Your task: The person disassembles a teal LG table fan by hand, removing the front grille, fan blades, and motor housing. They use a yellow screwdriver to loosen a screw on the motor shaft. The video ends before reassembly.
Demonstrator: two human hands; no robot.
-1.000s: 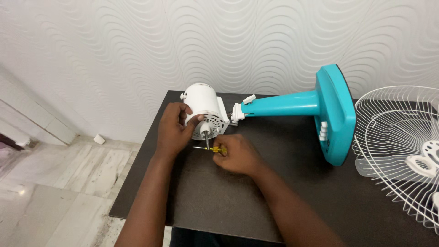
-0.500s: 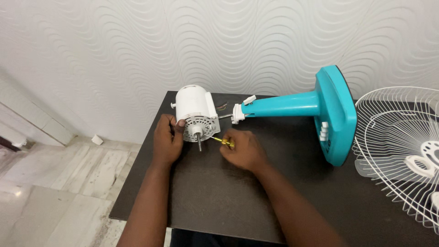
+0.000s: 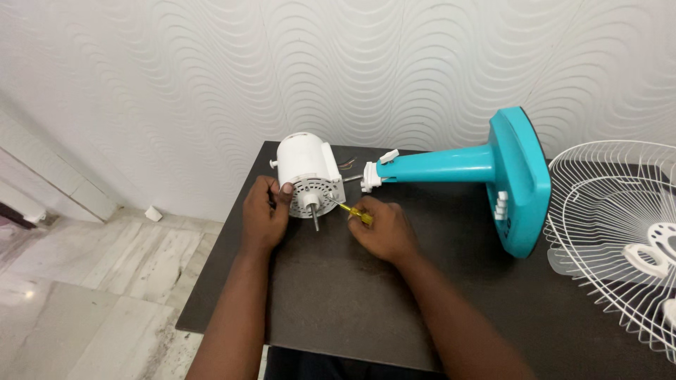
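Head view: left hand (image 3: 264,214) grips white motor (image 3: 306,176) at frame centre; right hand (image 3: 380,229) pinches yellow screwdriver (image 3: 354,213), tip at motor face.

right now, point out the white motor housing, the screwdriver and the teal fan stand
white motor housing (image 3: 304,160), head view, on its rounded top shell
screwdriver (image 3: 360,215), head view, on the yellow handle just outside the right hand's grip
teal fan stand (image 3: 443,163), head view, on the neck

A white wire fan guard (image 3: 620,232) lies on the dark table (image 3: 338,309).
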